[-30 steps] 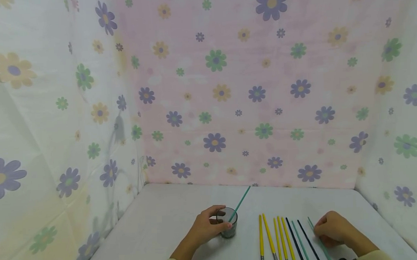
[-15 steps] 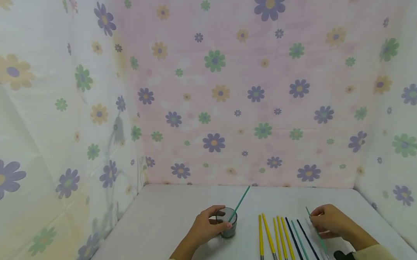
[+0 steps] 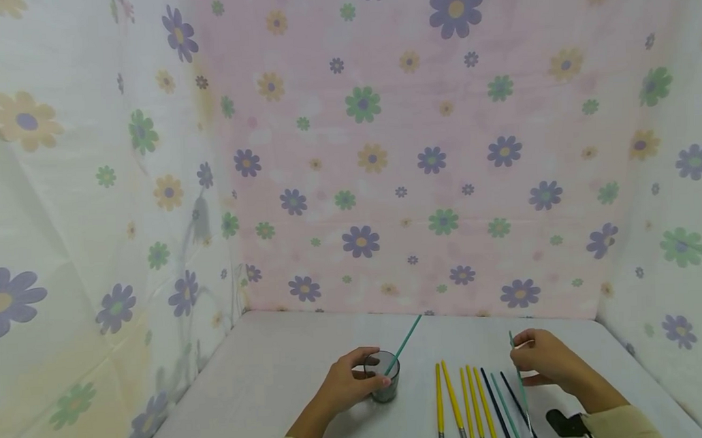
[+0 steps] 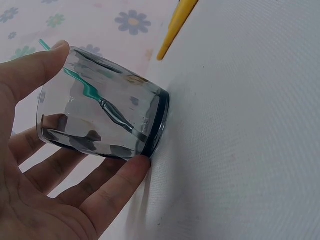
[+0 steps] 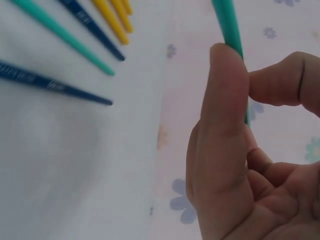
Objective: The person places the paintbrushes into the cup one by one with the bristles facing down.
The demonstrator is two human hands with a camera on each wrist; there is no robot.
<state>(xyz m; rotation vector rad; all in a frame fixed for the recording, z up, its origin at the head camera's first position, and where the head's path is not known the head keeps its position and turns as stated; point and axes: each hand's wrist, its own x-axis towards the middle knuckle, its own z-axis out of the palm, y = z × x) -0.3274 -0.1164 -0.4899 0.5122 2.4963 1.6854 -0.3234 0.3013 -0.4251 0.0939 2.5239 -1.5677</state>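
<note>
While the left hand (image 3: 347,381) grips the glass (image 3: 387,394) at lower centre, a teal brush (image 3: 407,339) leaning inside, the right hand (image 3: 550,362) pinches a second teal brush (image 3: 523,394) at frame lower right. It runs along that hand's left edge

Your left hand (image 4: 42,205) grips a glass tumbler (image 4: 82,117), thumb (image 4: 42,67) near its rim (image 4: 39,116); inside slants a green-handled paintbrush (image 4: 91,92), bristles (image 4: 140,135) toward the dark base (image 4: 160,117). Beyond, a yellow handle (image 4: 178,25) rests on the white surface (image 4: 240,140).
</note>
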